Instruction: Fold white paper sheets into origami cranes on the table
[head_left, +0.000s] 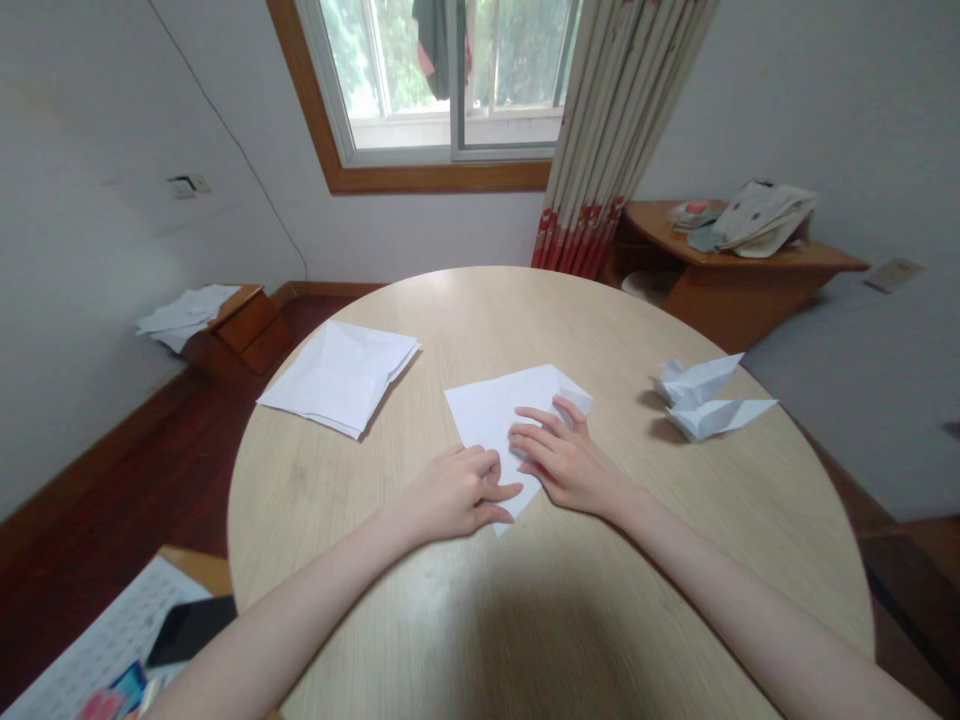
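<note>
A folded sheet of white paper [487, 400] lies on the round table in front of me, its lower corner pointing toward me. My left hand [457, 490] rests at the paper's lower left edge; the index finger and thumb stretch apart over the lower corner while the other fingers curl. Flat on the right part of the sheet is my right hand [562, 455], palm down with fingers spread. Part of the paper is hidden beneath both hands. Two folded paper birds [705, 415] sit close together to the right of my right hand.
A stack of white paper sheets [341, 375] lies on the table's left side. The round wooden table [487, 310] faces a window with a curtain [600, 130]. At lower left are a black phone [187, 630] and a printed sheet. A brown desk [720, 270] stands at the back right.
</note>
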